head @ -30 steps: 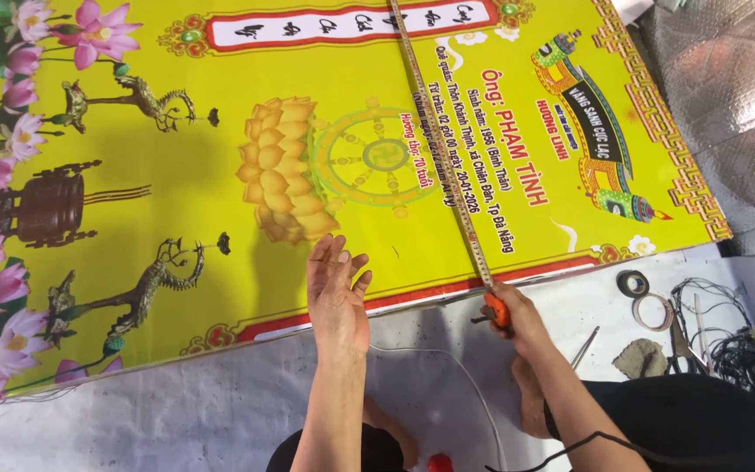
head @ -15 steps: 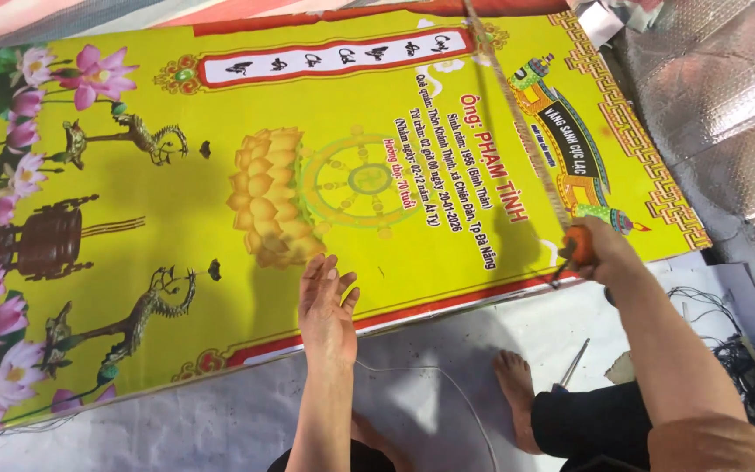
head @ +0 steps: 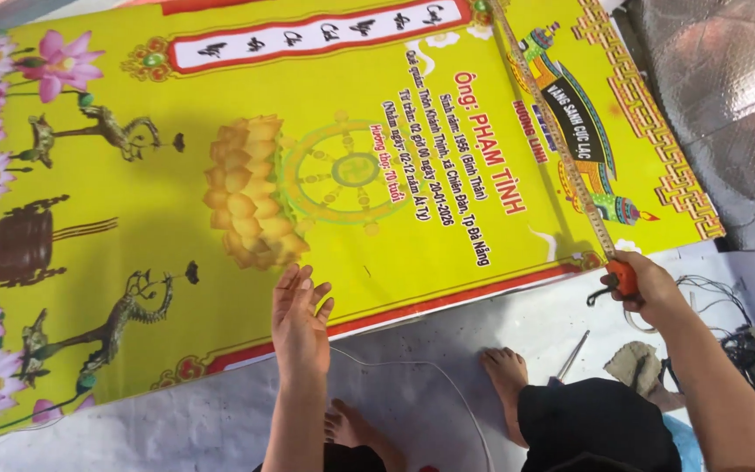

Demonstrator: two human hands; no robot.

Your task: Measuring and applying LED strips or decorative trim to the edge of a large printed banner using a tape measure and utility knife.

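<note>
A large yellow printed banner [head: 246,96] with pink lotus flowers, a golden lotus and a wheel lies flat on the floor. My left hand [head: 300,323] rests flat, fingers apart, on the banner's near red-bordered edge. My right hand [head: 641,284] grips an orange tape measure case [head: 626,278] at the banner's lower right corner. The yellow tape blade [head: 554,131] runs from that case up across the banner's right side to its far edge. My bare feet [head: 505,371] stand on the white sheet just below the banner.
A white sheet [head: 176,419] covers the floor under the banner. A thin white cord [head: 421,367] loops by my feet. A metal tool [head: 572,354], a crumpled cloth [head: 635,367] and tangled black wires [head: 744,341] lie at right. Silver foil material [head: 727,96] fills the upper right.
My right hand has carried the tape measure case from near my left hand out to the banner's right corner, swinging the tape blade rightward. My left hand has stayed on the banner's edge.
</note>
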